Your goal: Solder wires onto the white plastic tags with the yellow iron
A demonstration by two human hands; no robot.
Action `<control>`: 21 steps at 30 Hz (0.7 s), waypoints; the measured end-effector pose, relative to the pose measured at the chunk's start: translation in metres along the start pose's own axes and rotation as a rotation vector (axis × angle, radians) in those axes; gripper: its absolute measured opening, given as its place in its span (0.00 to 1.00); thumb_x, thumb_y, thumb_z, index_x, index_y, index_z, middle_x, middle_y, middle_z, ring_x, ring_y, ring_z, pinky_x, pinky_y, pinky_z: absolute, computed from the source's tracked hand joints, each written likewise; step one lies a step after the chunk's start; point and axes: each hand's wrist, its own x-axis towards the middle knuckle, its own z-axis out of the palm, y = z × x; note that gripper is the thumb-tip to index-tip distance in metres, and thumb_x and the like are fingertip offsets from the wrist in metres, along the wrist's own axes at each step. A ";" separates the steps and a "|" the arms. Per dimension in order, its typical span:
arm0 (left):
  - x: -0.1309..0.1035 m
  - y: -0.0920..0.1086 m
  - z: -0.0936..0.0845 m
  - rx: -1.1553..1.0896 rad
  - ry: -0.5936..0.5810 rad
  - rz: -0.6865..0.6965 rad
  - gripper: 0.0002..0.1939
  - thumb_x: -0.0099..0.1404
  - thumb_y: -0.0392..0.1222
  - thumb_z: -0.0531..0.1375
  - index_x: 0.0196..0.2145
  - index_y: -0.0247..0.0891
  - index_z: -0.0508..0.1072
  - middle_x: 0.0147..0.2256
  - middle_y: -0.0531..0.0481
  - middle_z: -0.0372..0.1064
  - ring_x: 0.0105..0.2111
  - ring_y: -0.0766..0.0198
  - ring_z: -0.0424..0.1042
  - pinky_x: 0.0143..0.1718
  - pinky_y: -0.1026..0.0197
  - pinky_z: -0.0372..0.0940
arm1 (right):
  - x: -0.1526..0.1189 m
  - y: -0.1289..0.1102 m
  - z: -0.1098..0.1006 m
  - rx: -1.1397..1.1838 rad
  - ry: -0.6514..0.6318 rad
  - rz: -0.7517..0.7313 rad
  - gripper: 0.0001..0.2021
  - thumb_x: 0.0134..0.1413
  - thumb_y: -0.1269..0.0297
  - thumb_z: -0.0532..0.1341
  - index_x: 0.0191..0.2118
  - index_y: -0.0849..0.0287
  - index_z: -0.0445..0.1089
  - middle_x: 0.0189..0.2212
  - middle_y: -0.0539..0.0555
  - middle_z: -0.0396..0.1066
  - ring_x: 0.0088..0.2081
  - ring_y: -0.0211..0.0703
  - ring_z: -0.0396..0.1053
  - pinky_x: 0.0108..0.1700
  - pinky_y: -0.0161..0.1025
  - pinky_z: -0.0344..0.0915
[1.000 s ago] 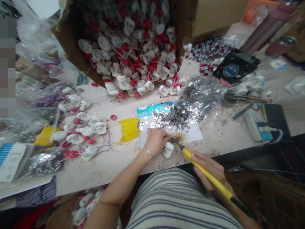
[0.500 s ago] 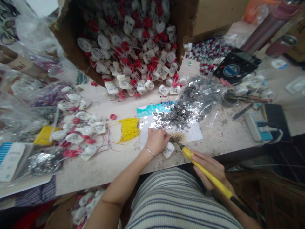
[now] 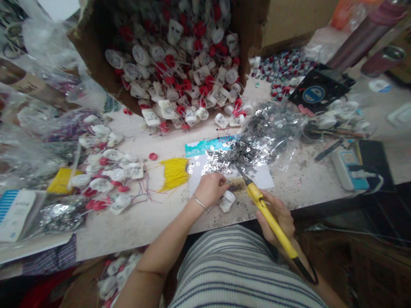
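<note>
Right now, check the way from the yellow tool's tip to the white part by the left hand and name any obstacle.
Nothing upright shows between the tip of the yellow tool and the white part; only a brownish patch lies there. The fingertips of the left hand, close to the part's upper edge, may crowd the approach.

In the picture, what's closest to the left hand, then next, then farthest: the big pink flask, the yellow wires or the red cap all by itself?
1. Yellow wires: just left of the left hand.
2. Red cap: further left.
3. Pink flask: far top right.
</note>
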 end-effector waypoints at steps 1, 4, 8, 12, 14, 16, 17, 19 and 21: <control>-0.002 -0.002 -0.002 -0.016 0.000 -0.010 0.07 0.59 0.40 0.59 0.28 0.37 0.75 0.25 0.50 0.72 0.26 0.64 0.69 0.28 0.63 0.57 | 0.003 -0.001 0.002 -0.004 -0.030 0.006 0.31 0.49 0.75 0.60 0.59 0.53 0.54 0.53 0.59 0.67 0.50 0.50 0.71 0.45 0.46 0.75; -0.009 -0.003 -0.008 -0.026 -0.032 -0.036 0.07 0.58 0.37 0.58 0.28 0.36 0.76 0.24 0.50 0.72 0.24 0.64 0.68 0.27 0.64 0.58 | 0.016 -0.005 0.010 -0.014 -0.084 -0.028 0.21 0.49 0.77 0.60 0.50 0.54 0.65 0.53 0.58 0.66 0.51 0.49 0.69 0.48 0.47 0.73; -0.024 0.006 -0.014 -0.083 -0.027 0.021 0.09 0.58 0.33 0.56 0.25 0.35 0.76 0.21 0.50 0.71 0.22 0.66 0.67 0.26 0.64 0.57 | 0.030 -0.006 0.031 0.005 -0.007 -0.081 0.09 0.47 0.79 0.61 0.30 0.56 0.68 0.55 0.52 0.61 0.50 0.44 0.69 0.46 0.43 0.73; -0.037 0.013 -0.012 -0.345 0.135 0.133 0.07 0.60 0.37 0.58 0.30 0.37 0.77 0.27 0.51 0.74 0.26 0.67 0.70 0.30 0.65 0.63 | 0.038 -0.009 0.050 0.034 -0.030 -0.075 0.09 0.47 0.77 0.62 0.29 0.56 0.65 0.53 0.52 0.60 0.47 0.41 0.70 0.46 0.40 0.73; -0.041 0.011 -0.011 -0.482 0.288 0.153 0.07 0.62 0.40 0.59 0.33 0.38 0.77 0.31 0.51 0.75 0.30 0.67 0.71 0.33 0.65 0.65 | 0.040 -0.012 0.053 0.088 -0.023 -0.034 0.09 0.47 0.77 0.62 0.28 0.56 0.64 0.52 0.53 0.60 0.46 0.41 0.71 0.44 0.39 0.74; -0.046 0.006 -0.014 -0.520 0.428 0.141 0.07 0.62 0.40 0.59 0.34 0.38 0.77 0.31 0.51 0.75 0.29 0.67 0.71 0.33 0.66 0.66 | 0.039 -0.014 0.053 0.088 -0.041 -0.058 0.09 0.46 0.77 0.63 0.28 0.56 0.63 0.52 0.53 0.59 0.47 0.42 0.70 0.44 0.40 0.75; -0.048 0.002 -0.016 -0.499 0.483 0.140 0.06 0.63 0.39 0.59 0.34 0.37 0.76 0.30 0.51 0.75 0.29 0.67 0.71 0.33 0.66 0.66 | 0.038 -0.013 0.053 0.055 -0.073 -0.096 0.09 0.46 0.77 0.63 0.29 0.56 0.64 0.53 0.53 0.58 0.48 0.43 0.69 0.45 0.40 0.74; -0.055 -0.006 -0.021 -0.412 0.562 0.172 0.06 0.64 0.37 0.58 0.35 0.36 0.75 0.31 0.49 0.74 0.30 0.67 0.71 0.35 0.65 0.66 | 0.036 -0.010 0.054 -0.027 -0.138 -0.169 0.08 0.47 0.76 0.63 0.30 0.56 0.65 0.53 0.54 0.58 0.50 0.44 0.68 0.47 0.41 0.73; -0.064 -0.016 -0.026 -0.297 0.532 0.267 0.07 0.65 0.35 0.57 0.38 0.35 0.75 0.33 0.48 0.73 0.33 0.66 0.71 0.37 0.65 0.66 | 0.036 -0.007 0.055 -0.073 -0.162 -0.188 0.07 0.48 0.76 0.61 0.31 0.56 0.65 0.53 0.54 0.58 0.51 0.43 0.67 0.47 0.40 0.72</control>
